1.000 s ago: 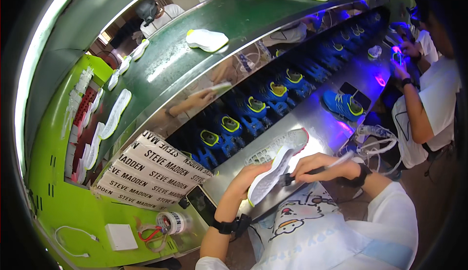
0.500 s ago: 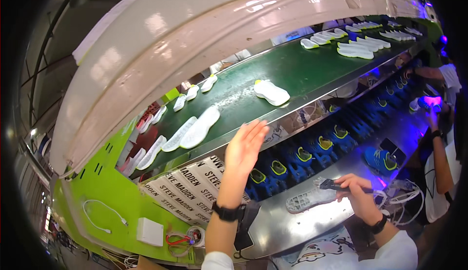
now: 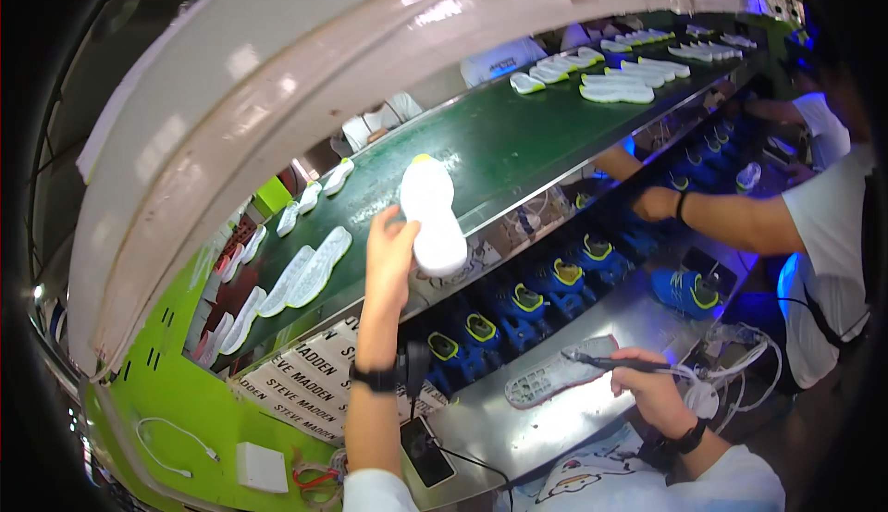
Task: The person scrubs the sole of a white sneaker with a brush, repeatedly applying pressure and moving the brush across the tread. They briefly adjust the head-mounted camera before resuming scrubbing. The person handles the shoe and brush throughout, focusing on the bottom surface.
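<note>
A white shoe sole with a yellow tip is gripped at its edge by my left hand, which holds it up at the near edge of the green conveyor belt. Low on the right, my right hand is closed round the dark handle of a brush. The brush's head lies over a greyish sole resting tread side up on the metal bench. White soles lie on the belt to the left of my left hand.
Blue shoes with yellow-green collars stand in a row below the belt, and one blue shoe sits on the bench. A co-worker's arm reaches over the row. A phone and white cables lie nearby; a pale hood curves above.
My left hand, empty and stretched out before, has taken hold of the white sole from the belt and lifted it. A co-worker's arm has come in over the shoes at the right.
</note>
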A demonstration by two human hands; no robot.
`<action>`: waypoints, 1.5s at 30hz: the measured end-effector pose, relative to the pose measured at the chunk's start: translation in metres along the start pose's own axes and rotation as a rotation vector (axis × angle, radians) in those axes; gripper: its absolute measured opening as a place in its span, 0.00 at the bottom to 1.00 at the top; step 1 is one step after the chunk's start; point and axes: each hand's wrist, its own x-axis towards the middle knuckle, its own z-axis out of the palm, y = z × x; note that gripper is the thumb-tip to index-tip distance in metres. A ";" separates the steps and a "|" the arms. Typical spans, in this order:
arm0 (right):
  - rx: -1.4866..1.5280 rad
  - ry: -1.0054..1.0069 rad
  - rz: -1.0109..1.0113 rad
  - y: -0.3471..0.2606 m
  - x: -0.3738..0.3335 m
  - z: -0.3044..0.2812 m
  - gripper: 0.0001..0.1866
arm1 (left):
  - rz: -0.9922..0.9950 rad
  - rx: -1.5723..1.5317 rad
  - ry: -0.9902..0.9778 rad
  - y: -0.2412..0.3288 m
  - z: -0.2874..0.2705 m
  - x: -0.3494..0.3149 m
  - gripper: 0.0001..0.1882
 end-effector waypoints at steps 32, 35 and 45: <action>-0.594 -0.988 -0.044 0.041 0.027 0.047 0.12 | -1.059 -0.887 -0.435 -0.187 -0.011 -0.249 0.20; -0.750 -1.120 -0.197 0.027 0.023 0.042 0.11 | -1.179 -0.615 -0.680 -0.183 -0.006 -0.238 0.18; -0.411 -0.478 0.189 -0.005 0.029 0.017 0.12 | -0.916 -1.530 -0.290 -0.176 0.005 -0.261 0.33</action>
